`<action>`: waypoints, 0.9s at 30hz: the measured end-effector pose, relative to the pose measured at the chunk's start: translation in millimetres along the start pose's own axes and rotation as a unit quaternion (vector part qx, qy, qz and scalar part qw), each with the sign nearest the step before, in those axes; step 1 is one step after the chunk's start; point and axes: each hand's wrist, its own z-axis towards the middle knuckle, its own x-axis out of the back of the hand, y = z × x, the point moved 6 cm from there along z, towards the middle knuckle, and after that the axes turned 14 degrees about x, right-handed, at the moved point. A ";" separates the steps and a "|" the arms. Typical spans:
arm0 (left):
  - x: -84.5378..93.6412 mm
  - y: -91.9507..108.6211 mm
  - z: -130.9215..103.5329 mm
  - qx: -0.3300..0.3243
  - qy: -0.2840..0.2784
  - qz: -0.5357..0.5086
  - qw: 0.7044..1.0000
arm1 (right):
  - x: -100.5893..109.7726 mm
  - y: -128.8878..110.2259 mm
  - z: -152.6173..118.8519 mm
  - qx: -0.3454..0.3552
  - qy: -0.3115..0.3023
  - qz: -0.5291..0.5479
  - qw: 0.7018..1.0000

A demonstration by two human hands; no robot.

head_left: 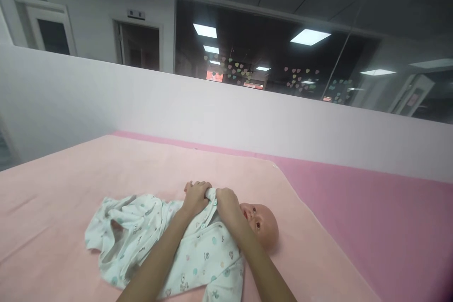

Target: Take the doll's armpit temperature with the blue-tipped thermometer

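A baby doll (265, 226) lies on its back with its bald head to the right. White baby clothes (205, 257) with green dots and small animal prints cover its body, and the loose leg part spreads out to the left. My right hand (227, 205) is closed on the cloth at the far shoulder, beside the doll's chin. Just left of it, my left hand (197, 198) is curled round the far sleeve, where a small doll hand pokes out. Bunched cloth shows between my two hands. The front of the garment gapes a little at the neck; my fingertips are partly hidden.
The doll rests on a peach-pink sheet (71, 170) over a pink padded surface (339, 203). A low white wall (219, 108) runs behind it. Beyond are a dark window (269, 56) with heart stickers and two doorways.
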 end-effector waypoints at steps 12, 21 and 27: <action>-3.0 -17.5 -7.3 0.067 -0.027 0.016 0.997 | -8.9 -37.8 -39.4 0.123 -0.004 -0.087 0.989; 7.9 -15.2 -15.1 0.093 -0.010 -0.021 0.995 | -9.5 -39.8 -42.1 0.163 0.023 -0.062 0.984; 7.2 -18.9 -14.1 0.112 -0.016 -0.015 0.993 | -6.9 -32.9 -33.0 0.146 0.042 -0.038 0.988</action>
